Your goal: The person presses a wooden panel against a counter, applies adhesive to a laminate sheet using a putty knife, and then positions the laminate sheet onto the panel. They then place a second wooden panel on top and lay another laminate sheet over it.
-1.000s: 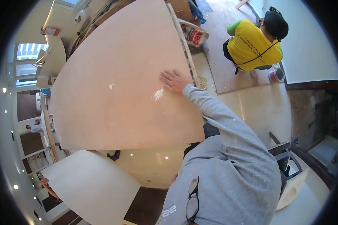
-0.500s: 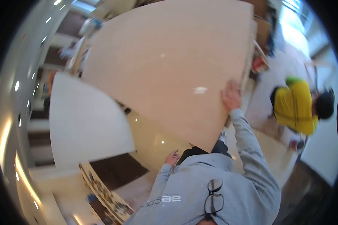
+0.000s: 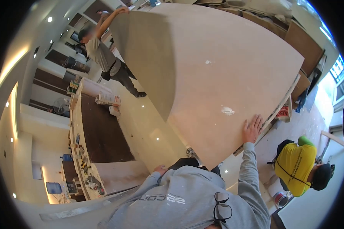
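My right hand lies flat, fingers spread, on a large pale pinkish sheet near its right edge. White smears mark the sheet's surface. My left hand hangs low beside my body, its fingers loose and away from the sheet. On the far left a co-worker in a grey shirt grips the top corner of another large thin sheet with a raised arm. That sheet stands tilted, its shaded grey face toward me, and overlaps the left part of the pinkish sheet.
At right, a person in a yellow shirt bends low near a paint bucket. A printed bag is beside the stack's right edge. Tools and bits line the long wooden counter on the left. Brown boards lean at the back right.
The co-worker's sheet has swung from the lower left up toward the pinkish sheet, turning a shaded face to me. My view has shifted; my right hand stays flat near the sheet's edge.
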`<action>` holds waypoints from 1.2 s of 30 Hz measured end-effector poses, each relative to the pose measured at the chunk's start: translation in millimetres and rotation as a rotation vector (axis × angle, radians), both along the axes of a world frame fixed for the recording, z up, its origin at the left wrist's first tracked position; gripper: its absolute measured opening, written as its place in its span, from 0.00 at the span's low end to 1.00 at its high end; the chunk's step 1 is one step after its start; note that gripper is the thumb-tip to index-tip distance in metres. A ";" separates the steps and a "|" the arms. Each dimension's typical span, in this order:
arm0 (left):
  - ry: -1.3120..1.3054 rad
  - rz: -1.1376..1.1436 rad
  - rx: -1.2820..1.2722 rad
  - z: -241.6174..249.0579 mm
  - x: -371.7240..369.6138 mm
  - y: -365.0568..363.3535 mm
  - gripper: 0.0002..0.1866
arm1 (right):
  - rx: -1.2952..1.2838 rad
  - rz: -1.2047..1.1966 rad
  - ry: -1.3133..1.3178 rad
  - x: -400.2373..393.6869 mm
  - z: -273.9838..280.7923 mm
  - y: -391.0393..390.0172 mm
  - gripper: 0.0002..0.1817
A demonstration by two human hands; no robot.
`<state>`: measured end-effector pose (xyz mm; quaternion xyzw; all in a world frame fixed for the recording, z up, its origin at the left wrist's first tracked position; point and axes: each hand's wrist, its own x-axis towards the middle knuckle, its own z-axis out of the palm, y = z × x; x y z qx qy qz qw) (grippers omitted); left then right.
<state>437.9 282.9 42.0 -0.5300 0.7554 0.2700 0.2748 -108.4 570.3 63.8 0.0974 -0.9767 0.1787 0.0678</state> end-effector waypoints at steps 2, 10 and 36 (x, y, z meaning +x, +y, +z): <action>0.012 0.005 -0.066 -4.2 7.7 -7.2 0.31 | -0.021 0.004 -0.002 2.1 3.6 -0.1 0.40; 0.162 -0.018 -0.203 -14.1 -13.3 -34.0 0.29 | 0.029 0.006 0.036 3.3 5.5 -2.8 0.39; 0.114 -0.009 0.177 -110.8 27.8 -261.3 0.32 | -0.437 0.193 -0.755 183.6 157.3 -190.5 0.21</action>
